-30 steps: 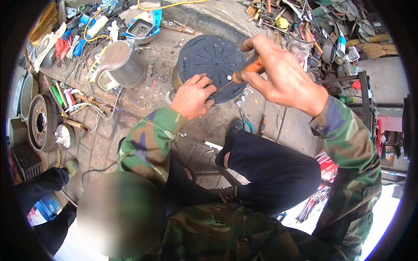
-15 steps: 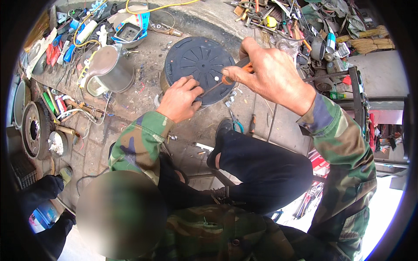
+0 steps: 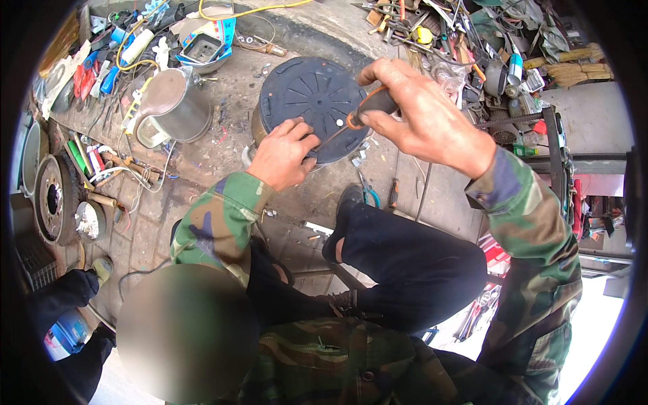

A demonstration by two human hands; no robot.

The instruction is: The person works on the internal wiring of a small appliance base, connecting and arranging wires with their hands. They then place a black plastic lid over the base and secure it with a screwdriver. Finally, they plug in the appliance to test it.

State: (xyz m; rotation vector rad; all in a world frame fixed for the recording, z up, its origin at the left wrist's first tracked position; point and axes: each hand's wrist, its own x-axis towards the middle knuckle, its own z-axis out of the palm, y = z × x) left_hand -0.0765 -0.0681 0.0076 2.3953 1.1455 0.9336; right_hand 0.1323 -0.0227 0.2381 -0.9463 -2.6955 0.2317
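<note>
A round black plastic base [image 3: 314,77] with ribs fanning from its middle faces up on a metal, pot-like body. My right hand [image 3: 422,115] grips the dark-and-orange handle of a screwdriver [image 3: 378,102], and its thin shaft slants down to the left across the base. At the base's near-left edge rests my left hand [image 3: 283,154], fingers bent and bunched around the shaft's lower end. Those fingers hide the screwdriver's tip and anything pinched there. A small white round piece [image 3: 339,123] lies on the base beside the shaft.
A metal jug [image 3: 185,111] stands to the left. Blue-handled pliers [image 3: 370,192] and another screwdriver [image 3: 393,194] lie on the ground by my shoe. Heaped tools [image 3: 418,30] fill the far right; a wheel [image 3: 52,199] sits at the left. Another person's shoe [image 3: 101,270] shows at lower left.
My right hand has rolled around the screwdriver handle, showing more of its dark side. The left hand keeps its place on the base; the whole view has shifted slightly.
</note>
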